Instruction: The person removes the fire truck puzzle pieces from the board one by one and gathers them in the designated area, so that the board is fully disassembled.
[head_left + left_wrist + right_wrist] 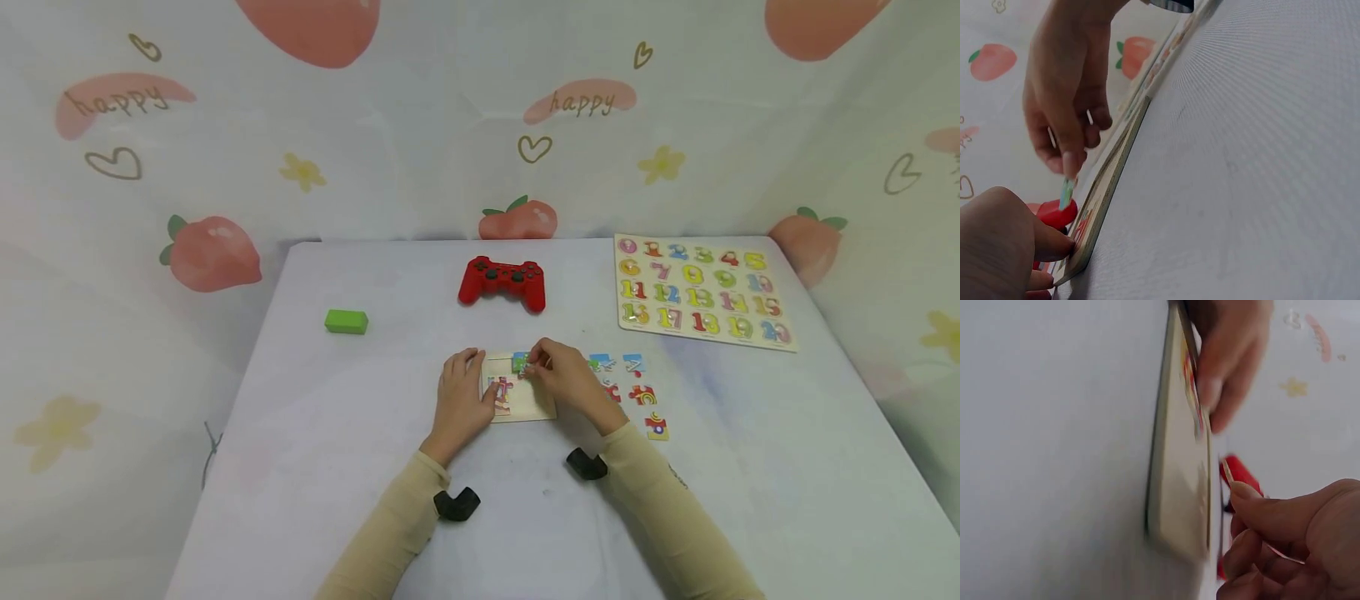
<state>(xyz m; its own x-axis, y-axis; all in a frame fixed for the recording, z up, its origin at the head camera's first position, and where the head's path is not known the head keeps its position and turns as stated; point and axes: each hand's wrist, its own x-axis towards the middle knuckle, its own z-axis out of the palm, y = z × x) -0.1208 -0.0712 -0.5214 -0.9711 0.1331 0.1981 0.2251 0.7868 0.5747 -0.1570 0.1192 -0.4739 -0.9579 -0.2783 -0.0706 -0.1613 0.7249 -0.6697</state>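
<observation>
A pale wooden puzzle board point(536, 407) lies in front of the person, with red and pink pieces point(502, 402) in its left part. The left hand point(460, 402) rests along the board's left edge, fingers extended, its thumb point(1054, 242) pressing on the top face. Over the upper part of the board, the right hand point(564, 377) pinches a small blue-green puzzle piece point(1066, 194) between thumb and fingertips. In the left wrist view this piece is above the board, apart from it. The right wrist view shows only its thin edge.
Several loose puzzle pieces point(642, 394) lie right of the board, some partly behind the right arm. A red game controller point(502, 283) lies farther back. A number puzzle board point(701, 292) is at the back right, a green block point(347, 322) at the left.
</observation>
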